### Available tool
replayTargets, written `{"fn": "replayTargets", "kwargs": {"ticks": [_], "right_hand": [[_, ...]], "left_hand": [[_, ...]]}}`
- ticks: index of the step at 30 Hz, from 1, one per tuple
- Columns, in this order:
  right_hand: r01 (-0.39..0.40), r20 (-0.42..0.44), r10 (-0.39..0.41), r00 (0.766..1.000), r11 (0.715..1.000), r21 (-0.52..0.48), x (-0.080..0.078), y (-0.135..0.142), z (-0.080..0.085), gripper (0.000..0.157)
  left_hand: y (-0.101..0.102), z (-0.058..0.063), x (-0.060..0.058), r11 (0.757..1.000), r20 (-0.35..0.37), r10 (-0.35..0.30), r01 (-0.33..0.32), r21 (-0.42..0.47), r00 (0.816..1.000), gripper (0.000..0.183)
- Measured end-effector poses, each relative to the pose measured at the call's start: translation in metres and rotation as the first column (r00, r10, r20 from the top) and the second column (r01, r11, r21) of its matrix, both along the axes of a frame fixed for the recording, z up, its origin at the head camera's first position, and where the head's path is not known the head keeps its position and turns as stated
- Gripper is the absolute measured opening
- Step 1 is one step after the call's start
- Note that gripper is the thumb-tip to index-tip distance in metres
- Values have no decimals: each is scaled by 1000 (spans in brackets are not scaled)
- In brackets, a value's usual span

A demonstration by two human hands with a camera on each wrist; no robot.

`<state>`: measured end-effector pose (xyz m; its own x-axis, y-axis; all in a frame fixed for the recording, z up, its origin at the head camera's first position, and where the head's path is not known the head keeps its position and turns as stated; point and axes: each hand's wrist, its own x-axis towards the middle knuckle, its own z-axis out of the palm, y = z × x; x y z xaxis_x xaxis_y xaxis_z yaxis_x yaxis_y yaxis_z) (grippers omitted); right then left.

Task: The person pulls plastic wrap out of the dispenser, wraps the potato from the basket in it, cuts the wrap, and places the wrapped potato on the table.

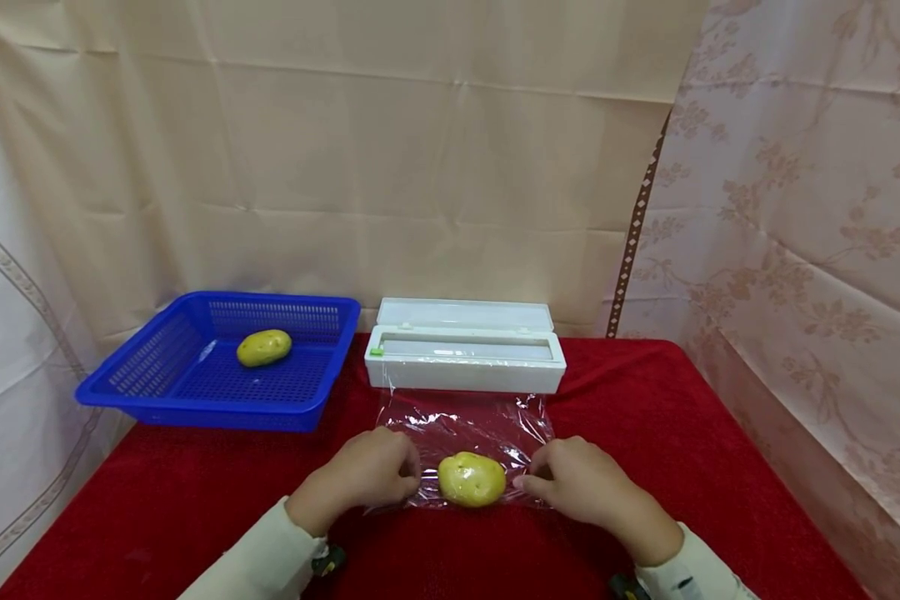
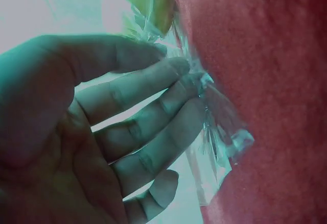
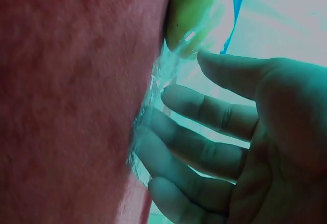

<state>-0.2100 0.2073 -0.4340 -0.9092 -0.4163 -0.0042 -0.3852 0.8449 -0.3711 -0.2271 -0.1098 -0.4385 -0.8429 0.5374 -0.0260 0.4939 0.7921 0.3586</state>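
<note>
A yellow potato [image 1: 472, 479] lies on a sheet of clear plastic wrap [image 1: 450, 425] spread over the red cloth, near the wrap's front edge. To its left, my left hand [image 1: 378, 467] has its fingertips against the bunched wrap edge, with the thumb tip close to the index fingertip. On the other side is my right hand [image 1: 581, 479], its loosely bent fingers touching the wrap and its thumb apart from the index finger, near the potato [image 3: 191, 15]. Creased wrap [image 2: 212, 147] lies by the left fingertips.
Behind the potato stands a white wrap dispenser box [image 1: 465, 375] with its lid [image 1: 465, 315] raised; the wrap runs out from it. A blue plastic basket [image 1: 217, 417] at the left holds another potato [image 1: 264, 347]. A beige curtain [image 1: 420, 167] hangs behind the red-covered table [image 1: 682, 433].
</note>
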Motion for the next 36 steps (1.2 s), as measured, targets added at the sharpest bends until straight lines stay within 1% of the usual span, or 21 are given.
{"fn": "replayTargets", "kwargs": {"ticks": [3, 6, 10, 13, 16, 19, 22, 26, 30, 33, 36], "right_hand": [[20, -36, -18, 999, 999, 39, 4, -4, -1, 27], [39, -46, -36, 998, 997, 67, 7, -7, -2, 31], [69, -33, -66, 997, 994, 89, 7, -10, -6, 26], [70, -30, -67, 997, 992, 101, 7, -11, -8, 22], [61, -35, -58, 998, 992, 111, 6, -11, -8, 23], [53, -35, -49, 998, 993, 106, 6, -10, -7, 25], [36, -8, -36, 999, 997, 74, 6, -8, -5, 24], [9, 23, -10, 1000, 1000, 29, 4, -2, 0, 21], [-30, 20, 30, 999, 999, -11, 1, 5, 5, 16], [-62, 0, 62, 998, 997, -43, -1, 9, 9, 12], [-97, -35, 94, 995, 993, -63, -2, 10, 12, 11]], "left_hand": [[2, 2, 3, 1000, -2, 0, 0, -23, 1000, 19], [4, 3, 5, 999, -4, 19, -19, -34, 1000, 18], [7, 4, 7, 998, 13, 55, -55, -35, 998, 20], [9, 3, 7, 996, 27, 83, -82, -38, 996, 23], [11, 1, 7, 994, 35, 100, -98, -39, 994, 26], [9, 0, 7, 996, 36, 83, -82, -26, 996, 25], [6, 0, 5, 999, 52, 39, -40, 29, 998, 19], [0, 3, 2, 994, 109, -18, 6, 112, 994, 14], [-5, 9, 0, 988, 144, -27, 5, 154, 989, 12], [-6, 15, 0, 984, 125, -23, 1, 177, 992, 12], [-6, 20, 1, 982, 81, -26, 10, 189, 996, 12]]}}
